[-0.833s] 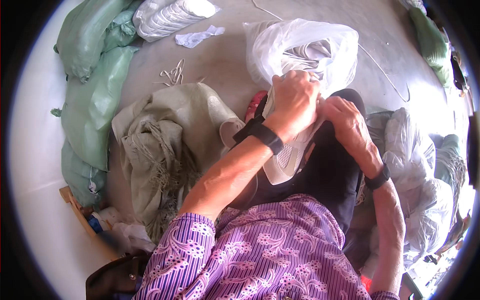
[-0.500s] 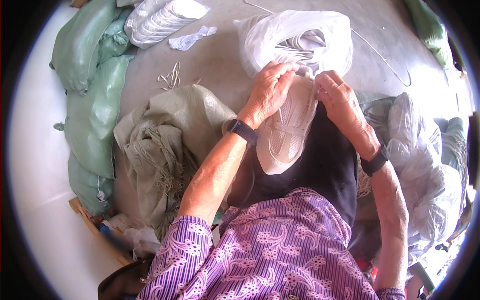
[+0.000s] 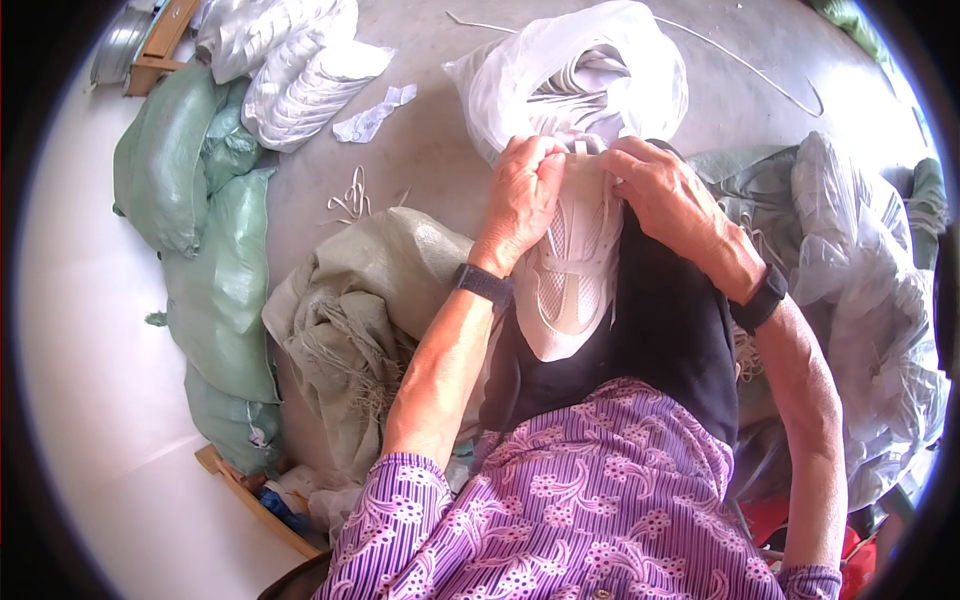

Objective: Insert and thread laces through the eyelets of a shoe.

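Observation:
A pale shoe upper (image 3: 568,270) with mesh panels hangs over my dark-clad lap, its pointed toe towards me. My left hand (image 3: 520,195) pinches its far left edge between thumb and fingers. At the far right edge my right hand (image 3: 660,195) is closed on the upper too, its fingers curled over the rim. Light lace-like strips (image 3: 585,143) show between the two hands, partly hidden by the fingers. Just beyond stands a white plastic bag (image 3: 655,85) with several stacked pale shoe parts (image 3: 575,95) inside it.
Stuffed green sacks (image 3: 215,300) line the left wall, with stacks of white pieces (image 3: 300,90) behind. A crumpled beige sack (image 3: 370,290) lies left of my lap. Loose cords (image 3: 352,195) and a paper scrap (image 3: 375,115) lie on the floor. Clear plastic bags (image 3: 850,250) crowd my right side.
My view has shifted, so the floor things sit lower in the picture. My right hand has moved in closer over the upper's far edge; both hands still hold it.

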Demonstrator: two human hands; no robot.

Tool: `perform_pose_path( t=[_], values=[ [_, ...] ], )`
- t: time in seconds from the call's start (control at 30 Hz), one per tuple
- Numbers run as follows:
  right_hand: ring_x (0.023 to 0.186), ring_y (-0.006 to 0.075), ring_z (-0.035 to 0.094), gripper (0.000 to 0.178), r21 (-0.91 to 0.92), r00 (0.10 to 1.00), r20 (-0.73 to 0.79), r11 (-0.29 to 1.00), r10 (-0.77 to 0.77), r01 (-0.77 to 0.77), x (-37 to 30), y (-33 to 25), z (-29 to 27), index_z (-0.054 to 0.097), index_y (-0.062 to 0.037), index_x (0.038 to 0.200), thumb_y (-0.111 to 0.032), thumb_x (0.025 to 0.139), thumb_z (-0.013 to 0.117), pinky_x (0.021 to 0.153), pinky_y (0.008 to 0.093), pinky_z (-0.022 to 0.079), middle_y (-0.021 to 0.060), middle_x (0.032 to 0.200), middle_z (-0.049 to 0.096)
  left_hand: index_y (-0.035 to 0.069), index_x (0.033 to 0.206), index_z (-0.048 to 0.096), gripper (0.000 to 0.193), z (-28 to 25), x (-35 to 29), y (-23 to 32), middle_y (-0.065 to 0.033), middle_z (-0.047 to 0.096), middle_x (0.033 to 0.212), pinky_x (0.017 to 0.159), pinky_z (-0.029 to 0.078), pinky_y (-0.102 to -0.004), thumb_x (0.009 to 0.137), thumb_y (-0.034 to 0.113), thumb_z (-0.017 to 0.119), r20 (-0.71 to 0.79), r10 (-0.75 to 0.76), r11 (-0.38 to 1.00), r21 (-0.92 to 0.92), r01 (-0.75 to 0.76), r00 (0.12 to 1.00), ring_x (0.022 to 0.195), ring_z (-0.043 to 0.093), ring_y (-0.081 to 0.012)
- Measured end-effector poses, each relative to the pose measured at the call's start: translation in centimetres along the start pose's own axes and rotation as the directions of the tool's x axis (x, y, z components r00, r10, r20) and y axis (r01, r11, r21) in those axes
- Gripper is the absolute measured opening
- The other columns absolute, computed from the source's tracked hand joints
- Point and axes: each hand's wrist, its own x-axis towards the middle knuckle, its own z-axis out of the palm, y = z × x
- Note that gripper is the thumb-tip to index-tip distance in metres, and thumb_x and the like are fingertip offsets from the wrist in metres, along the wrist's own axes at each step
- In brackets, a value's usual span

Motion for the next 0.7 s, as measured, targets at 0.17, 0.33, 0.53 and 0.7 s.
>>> perform_pose_path(
  t=[0.17,0.33,0.53,0.7],
  values=[
    [0.091,0.0376,0.059,0.03,0.039,0.998,-0.055,0.999,0.018,-0.016,-0.9,0.7,-0.6,0.058,0.0004,0.103,0.004,0.074,0.062,0.077,0.0394,0.05,0.0166,0.101,0.06,0.003,0.106,0.059,0.021,1.2,-0.2,0.6,-0.015,0.057,0.1,0.086,0.043,-0.0375,0.094,0.017,0.05,-0.015,0.017,0.999,-0.05,-0.017,1.0,0.097,0.055,-0.0285],
    [0.085,0.0307,0.063,0.021,0.161,0.932,-0.286,0.97,0.224,-0.184,-4.3,3.8,-2.6,0.063,-0.0046,0.1,-0.007,0.08,0.064,0.074,0.0357,0.05,0.014,0.098,0.061,-0.001,0.123,0.048,0.032,-0.8,-2.9,0.2,-0.0201,0.051,0.118,0.096,0.038,-0.0429,0.096,0.015,0.044,-0.079,0.182,0.964,0.212,-0.161,0.98,0.111,0.047,-0.0357],
    [0.07,0.0281,0.065,0.015,0.158,0.547,-0.335,0.618,0.767,-0.77,-21.6,16.1,-3.1,0.065,-0.0032,0.086,-0.017,0.081,0.062,0.064,0.0339,0.049,0.016,0.073,0.064,-0.002,0.125,0.047,0.035,-1.5,-3.5,1.1,-0.019,0.049,0.124,0.1,0.036,-0.0398,0.098,0.018,0.041,-0.039,0.097,0.968,0.235,-0.085,0.995,0.117,0.046,-0.0318],
    [0.076,0.0274,0.066,0.016,0.084,0.406,-0.261,0.44,0.876,-0.894,-32.8,20.4,3.3,0.067,-0.004,0.087,-0.015,0.078,0.061,0.07,0.0355,0.051,0.0152,0.079,0.066,-0.002,0.125,0.048,0.039,-1.4,-3.0,1.5,-0.0177,0.05,0.124,0.1,0.034,-0.0406,0.098,0.023,0.037,0.013,0.069,0.949,0.306,-0.07,0.997,0.117,0.046,-0.0304]
  ],
)
